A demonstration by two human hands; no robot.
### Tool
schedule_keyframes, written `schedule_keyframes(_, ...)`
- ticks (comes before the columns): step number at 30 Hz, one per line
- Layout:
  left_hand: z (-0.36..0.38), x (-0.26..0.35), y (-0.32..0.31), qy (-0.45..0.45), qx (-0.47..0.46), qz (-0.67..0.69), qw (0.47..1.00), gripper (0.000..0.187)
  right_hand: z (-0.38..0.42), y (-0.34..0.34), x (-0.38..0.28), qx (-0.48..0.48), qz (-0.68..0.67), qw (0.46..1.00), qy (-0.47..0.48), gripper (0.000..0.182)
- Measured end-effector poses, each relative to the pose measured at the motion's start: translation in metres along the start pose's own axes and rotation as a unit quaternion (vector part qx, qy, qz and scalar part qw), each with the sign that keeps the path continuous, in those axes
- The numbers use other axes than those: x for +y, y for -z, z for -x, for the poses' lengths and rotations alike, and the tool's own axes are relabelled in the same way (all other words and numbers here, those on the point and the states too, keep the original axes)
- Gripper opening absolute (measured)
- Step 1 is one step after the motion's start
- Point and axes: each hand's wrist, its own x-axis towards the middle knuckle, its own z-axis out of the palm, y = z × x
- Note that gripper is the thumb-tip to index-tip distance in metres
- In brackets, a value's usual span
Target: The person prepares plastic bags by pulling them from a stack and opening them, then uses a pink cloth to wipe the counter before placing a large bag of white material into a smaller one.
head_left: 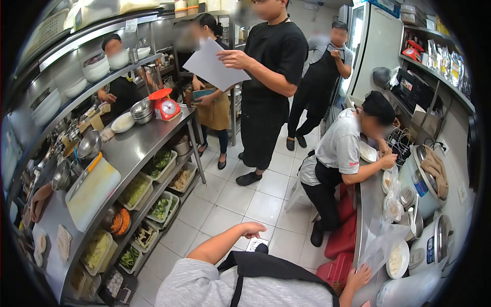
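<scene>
My left hand point(251, 229) hangs in front of my body above the tiled floor, its fingers apart and holding nothing. Resting at the edge of the right-hand counter point(365, 204), my right hand point(359, 276) has its fingers spread. Just past its fingertips lies a clear plastic bag point(381, 245). Beside the bag is a white bowl point(398, 260) with white food in it. I wear a grey shirt point(199, 286) and a black apron point(271, 268).
On the left, a steel table point(163, 130) bears a cutting board point(94, 192), a knife point(84, 176) and a red scale point(167, 107). Vegetable tubs point(135, 189) fill the shelves below. A person point(268, 66) stands ahead with papers point(215, 64); another point(332, 148) sits at the right counter.
</scene>
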Motion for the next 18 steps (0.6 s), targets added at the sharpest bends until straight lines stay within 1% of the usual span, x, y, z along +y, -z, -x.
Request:
schedule_keyframes(3,-0.003,-0.024,-0.003,0.027,0.012,-0.028,0.999,0.039,0.001,0.0,0.0,-0.002,-0.002,1.0,0.001,0.057)
schedule_keyframes(6,-0.012,-0.059,-0.003,0.063,0.04,-0.018,0.997,0.035,0.002,0.002,-0.001,-0.002,0.012,1.0,0.003,0.056)
schedule_keyframes(7,-0.021,-0.077,-0.002,0.054,0.047,-0.027,0.997,0.032,0.002,0.002,-0.001,-0.002,0.013,1.0,0.002,0.056)
schedule_keyframes(12,-0.033,-0.156,-0.014,0.122,0.072,-0.143,0.98,0.031,0.001,0.007,-0.005,-0.019,0.011,1.0,-0.013,0.055)
schedule_keyframes(16,-0.025,-0.213,-0.009,0.178,0.109,-0.204,0.956,0.031,0.003,0.001,-0.001,0.001,0.013,1.0,0.0,0.055)
schedule_keyframes(18,-0.022,-0.229,0.0,0.189,0.132,-0.214,0.949,0.032,0.001,-0.009,0.005,0.017,0.012,1.0,0.014,0.055)
